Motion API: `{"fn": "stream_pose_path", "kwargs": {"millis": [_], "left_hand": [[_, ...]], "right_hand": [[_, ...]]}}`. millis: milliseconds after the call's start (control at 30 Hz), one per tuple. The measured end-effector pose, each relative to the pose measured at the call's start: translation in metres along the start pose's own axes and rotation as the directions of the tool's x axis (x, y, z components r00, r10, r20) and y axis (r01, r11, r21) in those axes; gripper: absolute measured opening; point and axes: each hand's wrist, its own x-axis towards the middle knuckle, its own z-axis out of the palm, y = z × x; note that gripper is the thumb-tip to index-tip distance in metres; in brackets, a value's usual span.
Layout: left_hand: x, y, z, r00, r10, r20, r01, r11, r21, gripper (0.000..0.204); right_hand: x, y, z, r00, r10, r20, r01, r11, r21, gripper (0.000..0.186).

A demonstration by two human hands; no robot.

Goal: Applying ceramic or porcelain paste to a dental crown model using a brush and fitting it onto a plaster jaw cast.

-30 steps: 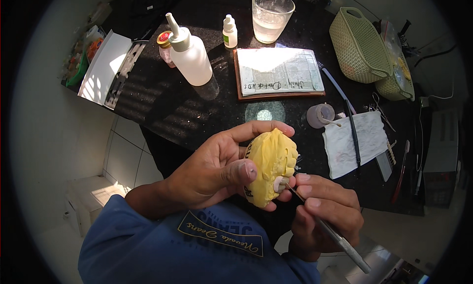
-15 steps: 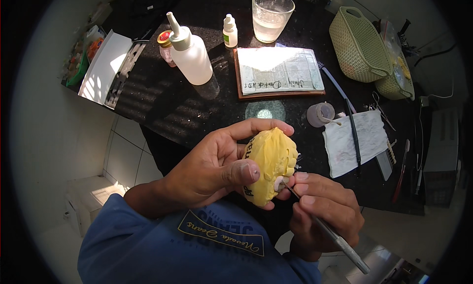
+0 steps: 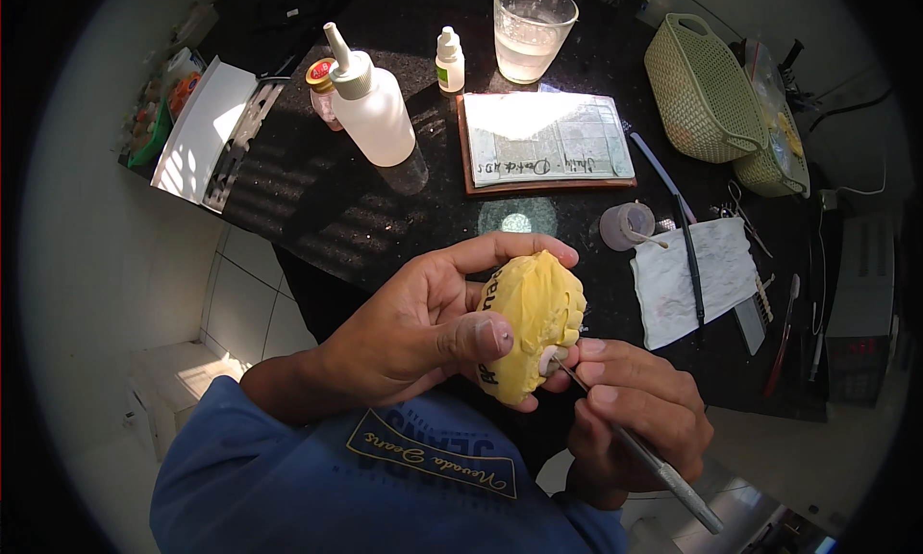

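Observation:
A yellow dental cast (image 3: pixel 529 309) with a row of moulded teeth and dark lettering on its base sits in my left hand (image 3: pixel 418 328). My left thumb presses its near side, and the fingers wrap around behind. A small pale pink patch (image 3: pixel 549 358) shows on the cast's lower right edge. My right hand (image 3: pixel 646 400) pinches a slim metal dental carver (image 3: pixel 661 469) with a knurled handle, held like a pen. Its fine tip meets the cast at the pink patch. The right fingertips are close beside the cast; the exact contact is too small to tell.
Across the dark counter (image 3: pixel 288 203) stand a white squeeze bottle (image 3: pixel 373 117), a dropper bottle (image 3: pixel 449 64), a glass of water (image 3: pixel 531 40) and a paper-covered pad (image 3: pixel 548 146). To the right are a small cup (image 3: pixel 623 227), a white cloth (image 3: pixel 716 295) with tools, and woven baskets (image 3: pixel 707 98).
Almost nothing differs. The carver's tip stays at the pink patch, and both hands keep their hold with only a very slight shift.

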Motion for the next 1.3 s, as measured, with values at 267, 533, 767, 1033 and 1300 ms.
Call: {"fn": "stream_pose_path", "kwargs": {"millis": [267,533,767,1033,1300], "left_hand": [[0.001,0.001,0.0,1.0,-0.017,0.003,0.017,1.0,0.008,0.089],[0.003,-0.003,-0.009,0.979,-0.038,0.202,0.077,0.979,-0.188,0.073],[0.002,-0.011,-0.011,0.988,-0.066,0.138,0.099,0.965,-0.244,0.089],[0.003,-0.014,-0.01,0.989,-0.079,0.128,0.118,0.933,-0.339,0.086],[0.0,-0.014,-0.007,0.993,-0.079,0.089,0.097,0.969,-0.226,0.086]], "right_hand": [[-0.001,0.004,0.0,1.0,-0.006,-0.005,0.006,0.999,0.042,0.027],[-0.011,0.01,-0.007,0.999,0.018,-0.04,-0.012,0.991,0.137,0.03],[-0.02,0.016,-0.006,0.978,-0.15,-0.144,0.12,0.973,-0.195,0.031],[-0.04,0.012,-0.023,0.998,-0.055,-0.014,0.048,0.956,-0.291,0.027],[-0.02,0.002,-0.014,0.993,0.051,-0.11,-0.041,0.995,0.092,0.025]]}}
